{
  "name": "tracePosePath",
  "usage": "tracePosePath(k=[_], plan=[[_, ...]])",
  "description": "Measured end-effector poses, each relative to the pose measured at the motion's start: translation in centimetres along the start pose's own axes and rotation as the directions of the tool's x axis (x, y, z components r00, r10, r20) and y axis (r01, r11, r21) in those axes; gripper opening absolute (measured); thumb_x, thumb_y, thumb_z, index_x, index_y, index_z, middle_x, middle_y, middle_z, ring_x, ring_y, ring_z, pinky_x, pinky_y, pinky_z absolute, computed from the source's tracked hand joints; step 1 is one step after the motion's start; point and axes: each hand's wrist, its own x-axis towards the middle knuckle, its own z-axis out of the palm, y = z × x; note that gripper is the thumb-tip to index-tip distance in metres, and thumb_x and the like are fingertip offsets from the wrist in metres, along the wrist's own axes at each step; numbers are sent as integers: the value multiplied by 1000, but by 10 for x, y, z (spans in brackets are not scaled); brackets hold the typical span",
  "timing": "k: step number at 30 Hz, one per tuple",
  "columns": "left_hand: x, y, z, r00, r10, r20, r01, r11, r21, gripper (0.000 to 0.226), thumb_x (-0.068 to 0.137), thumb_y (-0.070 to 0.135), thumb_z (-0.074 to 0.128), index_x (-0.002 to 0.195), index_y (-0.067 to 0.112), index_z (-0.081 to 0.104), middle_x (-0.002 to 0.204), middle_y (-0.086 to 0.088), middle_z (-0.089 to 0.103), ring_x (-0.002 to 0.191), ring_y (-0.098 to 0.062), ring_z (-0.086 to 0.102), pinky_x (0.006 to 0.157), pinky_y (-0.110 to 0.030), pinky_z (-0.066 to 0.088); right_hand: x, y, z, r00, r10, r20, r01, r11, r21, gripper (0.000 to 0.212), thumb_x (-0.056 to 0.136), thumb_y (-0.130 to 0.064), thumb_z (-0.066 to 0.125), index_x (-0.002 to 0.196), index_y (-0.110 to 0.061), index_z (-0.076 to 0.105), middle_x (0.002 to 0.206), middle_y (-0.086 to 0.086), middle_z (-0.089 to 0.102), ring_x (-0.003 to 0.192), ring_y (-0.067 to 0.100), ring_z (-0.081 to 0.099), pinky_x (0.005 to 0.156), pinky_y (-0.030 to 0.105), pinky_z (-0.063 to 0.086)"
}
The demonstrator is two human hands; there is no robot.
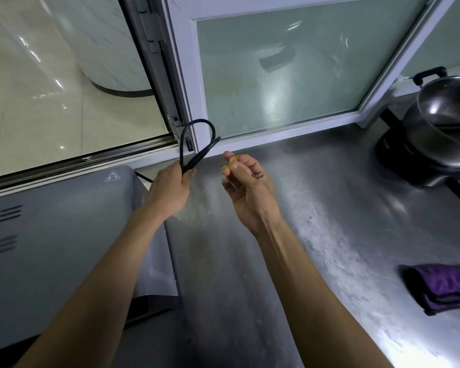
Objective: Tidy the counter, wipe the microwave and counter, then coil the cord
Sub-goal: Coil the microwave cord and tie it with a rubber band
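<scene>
My left hand grips the black cord, folded into loops that stick up above my fist. One strand trails down behind the grey microwave at the left. To the right of it, my right hand pinches a small yellow rubber band between thumb and fingertips. A small gap separates the two hands above the steel counter. A folded purple cloth lies on the counter at the right edge.
A steel pot with a lid stands on a black cooker base at the back right. A white-framed glass window runs along the back of the counter, its left pane open onto a tiled floor.
</scene>
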Motion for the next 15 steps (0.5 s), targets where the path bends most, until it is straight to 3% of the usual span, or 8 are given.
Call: tracePosePath(k=[4, 11, 15], plan=[[-1, 0, -1, 1000, 14, 9, -14, 1000, -5, 23, 104, 31, 47, 99, 11, 56, 83, -5, 57, 79, -28, 52, 71, -36, 38, -2, -4, 4, 999, 22, 30, -25, 995, 101, 13, 87, -2, 61, 90, -14, 58, 97, 5, 72, 71, 12, 62, 70, 24, 47], [-4, 2, -3, 999, 33, 12, -33, 999, 21, 24, 104, 32, 47, 100, 10, 57, 81, -3, 56, 77, -26, 53, 69, -36, 39, -6, -9, 12, 996, 46, 71, -52, 995, 90, 15, 86, -4, 62, 90, -18, 59, 97, 2, 74, 99, 18, 69, 76, 26, 48], [-5, 3, -4, 999, 30, 24, -31, 999, 18, 27, 104, 32, 47, 103, 7, 59, 85, -8, 60, 80, -30, 57, 71, -40, 45, -7, -10, 11, 997, 35, 74, -42, 994, 101, 12, 88, -5, 60, 89, -17, 59, 100, 3, 73, 100, 22, 69, 80, 29, 47]])
